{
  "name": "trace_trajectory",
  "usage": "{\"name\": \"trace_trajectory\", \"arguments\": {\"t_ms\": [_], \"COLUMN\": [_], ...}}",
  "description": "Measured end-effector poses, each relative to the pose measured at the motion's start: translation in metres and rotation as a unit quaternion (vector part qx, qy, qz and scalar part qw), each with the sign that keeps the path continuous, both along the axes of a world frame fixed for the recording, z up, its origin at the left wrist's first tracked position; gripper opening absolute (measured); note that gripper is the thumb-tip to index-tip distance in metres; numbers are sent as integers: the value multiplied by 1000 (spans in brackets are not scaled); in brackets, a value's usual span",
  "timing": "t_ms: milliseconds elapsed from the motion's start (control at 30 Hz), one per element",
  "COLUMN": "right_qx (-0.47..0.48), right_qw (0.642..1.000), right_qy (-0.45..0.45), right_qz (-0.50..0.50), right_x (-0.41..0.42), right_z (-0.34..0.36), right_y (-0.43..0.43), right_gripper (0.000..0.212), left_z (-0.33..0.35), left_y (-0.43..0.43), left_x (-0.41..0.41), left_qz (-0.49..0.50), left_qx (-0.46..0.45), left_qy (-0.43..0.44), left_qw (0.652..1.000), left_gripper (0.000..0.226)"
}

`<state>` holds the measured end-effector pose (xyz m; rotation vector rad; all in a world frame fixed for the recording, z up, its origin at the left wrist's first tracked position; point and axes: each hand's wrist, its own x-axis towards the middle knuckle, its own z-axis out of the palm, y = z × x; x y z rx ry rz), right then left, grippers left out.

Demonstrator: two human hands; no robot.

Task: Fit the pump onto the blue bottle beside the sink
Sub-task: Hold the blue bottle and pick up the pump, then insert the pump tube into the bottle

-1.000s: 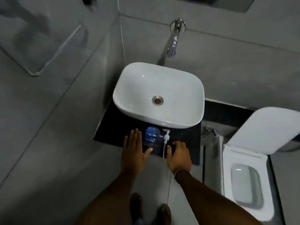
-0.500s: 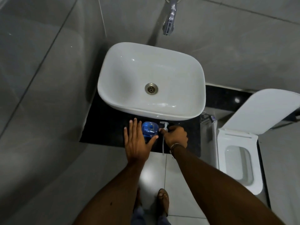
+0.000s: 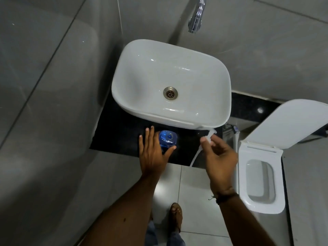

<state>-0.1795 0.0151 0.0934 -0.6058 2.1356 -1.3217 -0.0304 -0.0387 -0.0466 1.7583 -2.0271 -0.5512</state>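
A blue bottle (image 3: 168, 137) stands upright on the black counter (image 3: 120, 134) just in front of the white sink (image 3: 170, 82), its open neck facing up. My left hand (image 3: 152, 153) cups the bottle from the left and front, fingers spread along its side and thumb on its near right edge. My right hand (image 3: 218, 153) is lifted to the right of the bottle and pinches the white pump (image 3: 209, 136) by its head, with the thin dip tube hanging down below the fingers. The pump is clear of the bottle.
A chrome tap (image 3: 196, 16) juts from the grey tiled wall above the sink. A white toilet (image 3: 259, 181) with its lid raised stands at the right. A chrome valve (image 3: 230, 128) sits between counter and toilet. My sandalled foot (image 3: 175, 217) is on the light floor tiles.
My right hand has picked the pump up off the counter and carried it up and to the right, away from the bottle. My left hand has closed in around the bottle.
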Motion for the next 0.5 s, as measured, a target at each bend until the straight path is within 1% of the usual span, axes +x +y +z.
{"name": "trace_trajectory", "arguments": {"t_ms": [100,200,300,400,500], "right_qx": [-95,-149,-166,-173,-178], "right_qw": [995,988,985,984,982], "right_qy": [-19,-18,-24,1,20], "right_qz": [15,43,42,48,65], "right_x": [11,25,38,41,42], "right_z": [29,32,22,8,-3], "right_y": [-15,-35,-45,-46,-46], "right_gripper": [25,23,24,23,26], "left_z": [0,-1,-1,-1,0], "left_y": [1,1,0,0,0], "left_x": [-1,-2,-2,-2,-1], "left_qz": [6,9,8,7,2], "left_qx": [-14,-23,-18,-16,-4], "left_qy": [7,4,4,3,-3], "left_qw": [1000,1000,1000,1000,1000], "left_gripper": [88,87,87,88,90]}}
